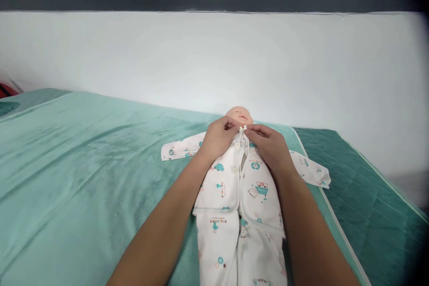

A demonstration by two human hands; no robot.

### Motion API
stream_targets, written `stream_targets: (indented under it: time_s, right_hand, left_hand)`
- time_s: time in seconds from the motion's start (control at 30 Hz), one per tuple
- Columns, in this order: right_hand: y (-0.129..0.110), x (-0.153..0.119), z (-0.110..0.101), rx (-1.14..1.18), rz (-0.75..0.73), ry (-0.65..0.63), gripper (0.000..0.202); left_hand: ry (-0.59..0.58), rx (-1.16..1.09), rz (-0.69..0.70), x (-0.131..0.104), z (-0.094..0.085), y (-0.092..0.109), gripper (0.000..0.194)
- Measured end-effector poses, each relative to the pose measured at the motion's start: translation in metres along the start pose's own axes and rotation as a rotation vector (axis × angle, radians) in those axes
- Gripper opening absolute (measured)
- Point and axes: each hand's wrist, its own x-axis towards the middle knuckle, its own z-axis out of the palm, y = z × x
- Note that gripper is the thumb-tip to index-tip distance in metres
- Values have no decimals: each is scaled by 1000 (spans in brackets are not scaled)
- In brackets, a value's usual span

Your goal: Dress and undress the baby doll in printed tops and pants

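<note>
From my station, I locate the doll's head at the far side of the blanket, before the wall; the jacket lies nearer, its hem over the trousers. I have the left hand left of the collar and the right hand right of it. The pad extends right of the blanket.

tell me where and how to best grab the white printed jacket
Probably best to pinch the jacket by its front edges at the collar, coming from the near side. The front gapes below, so each edge offers a thin lip for thumb and fingertips; the left hand and right hand are at the collar.
</note>
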Motion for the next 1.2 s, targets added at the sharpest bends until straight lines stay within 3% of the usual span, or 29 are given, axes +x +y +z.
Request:
stream_targets:
  time_s: [0.27,0.53,0.9,1.2]
  right_hand:
    - [-4,-3,0,-38,-57,-58,28]
    - [-12,-6,3,-157,-56,28,27]
    - [-19,-11,5,-201,40,37,33]
    - [-14,-9,7,-236,13,16,33]
  left_hand:
    - [24,-27,-1,0,0,-1,13]
    - [0,-50,26,0,1,-2,14]
    - [-11,-18,27,-3,1,2,15]
    - [-18,-46,15,-2,1,-1,11]
